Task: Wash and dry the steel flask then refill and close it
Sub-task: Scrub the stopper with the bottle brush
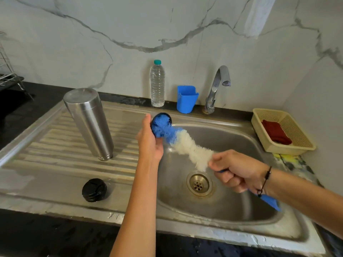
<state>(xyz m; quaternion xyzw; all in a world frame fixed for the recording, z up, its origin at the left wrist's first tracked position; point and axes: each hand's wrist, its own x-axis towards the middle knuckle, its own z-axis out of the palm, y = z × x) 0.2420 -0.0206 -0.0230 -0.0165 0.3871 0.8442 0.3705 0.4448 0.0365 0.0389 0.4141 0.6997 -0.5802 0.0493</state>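
Standing mouth-down on the draining board at left, steel flask; its black stopper lies nearer me on the sink ledge. My left hand grips a dark cap over the sink basin, blue brush tip pushed inside. My right hand is fisted round the bottle brush handle. Water bottle at the back, basket far right.

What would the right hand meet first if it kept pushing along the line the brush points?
Probably the black cap held in the left hand: the right hand aims the brush up-left, its blue tip already inside it.
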